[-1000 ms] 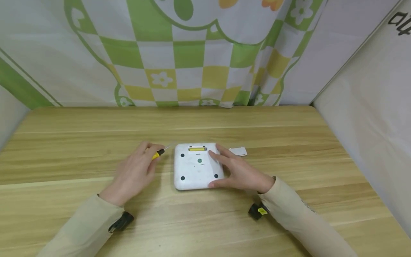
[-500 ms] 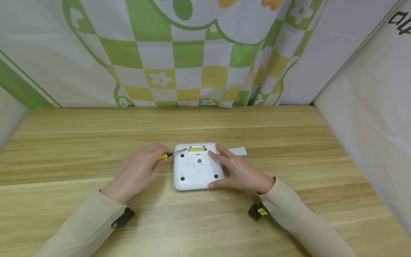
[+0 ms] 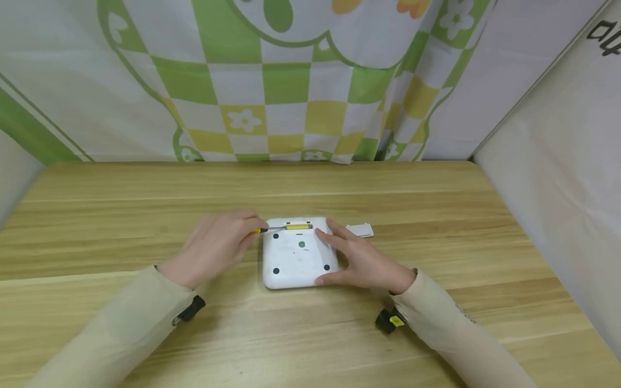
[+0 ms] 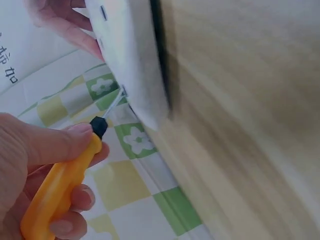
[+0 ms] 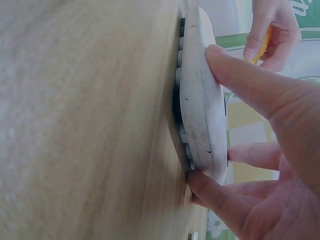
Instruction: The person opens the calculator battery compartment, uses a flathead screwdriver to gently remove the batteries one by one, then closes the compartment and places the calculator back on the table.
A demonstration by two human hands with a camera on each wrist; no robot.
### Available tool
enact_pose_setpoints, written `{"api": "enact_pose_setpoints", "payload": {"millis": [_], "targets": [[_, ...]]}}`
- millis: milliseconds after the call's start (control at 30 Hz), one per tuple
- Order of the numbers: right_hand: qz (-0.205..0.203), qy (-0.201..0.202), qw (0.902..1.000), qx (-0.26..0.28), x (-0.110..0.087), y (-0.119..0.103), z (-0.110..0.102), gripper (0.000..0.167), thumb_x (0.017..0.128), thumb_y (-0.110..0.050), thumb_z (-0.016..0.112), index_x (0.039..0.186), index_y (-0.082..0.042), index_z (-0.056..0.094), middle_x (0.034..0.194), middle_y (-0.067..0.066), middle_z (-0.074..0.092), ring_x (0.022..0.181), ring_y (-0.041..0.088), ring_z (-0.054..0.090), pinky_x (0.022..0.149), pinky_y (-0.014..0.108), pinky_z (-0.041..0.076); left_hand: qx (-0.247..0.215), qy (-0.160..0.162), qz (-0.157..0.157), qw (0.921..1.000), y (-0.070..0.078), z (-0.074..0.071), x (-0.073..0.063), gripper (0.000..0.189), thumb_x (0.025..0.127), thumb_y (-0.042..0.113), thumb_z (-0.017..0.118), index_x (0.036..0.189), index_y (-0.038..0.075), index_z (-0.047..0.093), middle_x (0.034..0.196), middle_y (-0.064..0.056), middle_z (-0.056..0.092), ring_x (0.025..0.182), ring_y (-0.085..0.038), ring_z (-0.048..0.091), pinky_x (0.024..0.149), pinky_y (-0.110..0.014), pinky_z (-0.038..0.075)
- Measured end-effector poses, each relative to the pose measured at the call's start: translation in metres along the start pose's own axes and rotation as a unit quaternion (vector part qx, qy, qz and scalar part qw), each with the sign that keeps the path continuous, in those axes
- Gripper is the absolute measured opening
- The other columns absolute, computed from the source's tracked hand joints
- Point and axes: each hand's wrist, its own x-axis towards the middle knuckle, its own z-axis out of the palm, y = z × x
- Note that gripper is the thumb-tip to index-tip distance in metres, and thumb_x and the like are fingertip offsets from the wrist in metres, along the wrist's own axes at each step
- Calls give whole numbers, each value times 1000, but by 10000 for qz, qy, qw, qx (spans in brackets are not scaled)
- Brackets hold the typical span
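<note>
A white calculator (image 3: pixel 296 264) lies face down on the wooden table, its keys (image 5: pixel 180 57) showing beneath it in the right wrist view. In its uncovered battery slot sits a yellow battery (image 3: pixel 298 227). My left hand (image 3: pixel 215 245) grips a screwdriver (image 4: pixel 62 182) by its yellow handle, thumb near the black collar. The metal shaft reaches over the calculator's back, and its tip is at the battery's left end. My right hand (image 3: pixel 364 261) holds the calculator's right side, thumb at the near edge and fingers at the far right corner and on the back.
A small white battery cover (image 3: pixel 360 230) lies on the table (image 3: pixel 427 215) just right of the calculator, beyond my right fingers. Behind the table hangs a green, yellow and white checked curtain (image 3: pixel 286 81). A dark wrist device (image 3: pixel 388 320) is at my right sleeve.
My left hand has moved right and slightly away from me, bringing the screwdriver tip from beside the calculator to the battery's left end. My right hand stays in place.
</note>
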Motion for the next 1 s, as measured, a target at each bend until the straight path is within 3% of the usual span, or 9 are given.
{"api": "enact_pose_setpoints", "payload": {"millis": [167, 367, 667, 900, 1000], "targets": [[-9, -14, 10000, 48, 0, -1, 0, 92, 76, -49, 76, 149, -13, 33, 159, 17, 15, 143, 31, 26, 111, 44, 32, 238, -433, -39, 9988, 9, -10, 10, 22, 83, 0, 67, 102, 11, 73, 98, -1, 70, 80, -18, 64, 49, -26, 42], [-37, -6, 10000, 55, 0, 0, 1, 92, 76, -49, 76, 149, -13, 33, 159, 17, 15, 143, 32, 26, 111, 45, 32, 809, -1045, 167, 9911, 24, -22, 26, 26, 76, -12, 65, 90, 9, 73, 85, -2, 66, 77, -20, 61, 53, -29, 46], [-101, 15, 9999, 127, -1, 1, 1, 92, 77, -47, 76, 149, -12, 33, 159, 18, 15, 143, 32, 26, 110, 44, 33, 1259, -1330, 480, 9819, 36, -30, 47, 23, 74, -13, 62, 71, 9, 64, 69, -1, 58, 60, -16, 49, 48, -24, 39], [-108, 13, 9999, 116, -1, 0, 0, 92, 77, -47, 76, 149, -11, 33, 158, 19, 15, 142, 33, 26, 111, 45, 33, 1550, -1543, 576, 9741, 40, -32, 56, 18, 76, -9, 65, 77, 9, 67, 71, -2, 61, 62, -17, 50, 51, -25, 42], [-110, 17, 9999, 90, -1, 0, 0, 92, 77, -46, 77, 149, -11, 33, 158, 19, 16, 142, 33, 27, 111, 45, 33, 1372, -1582, 586, 9761, 36, -32, 55, 21, 74, -11, 65, 80, 9, 69, 75, -2, 63, 66, -18, 53, 56, -29, 46]]}}
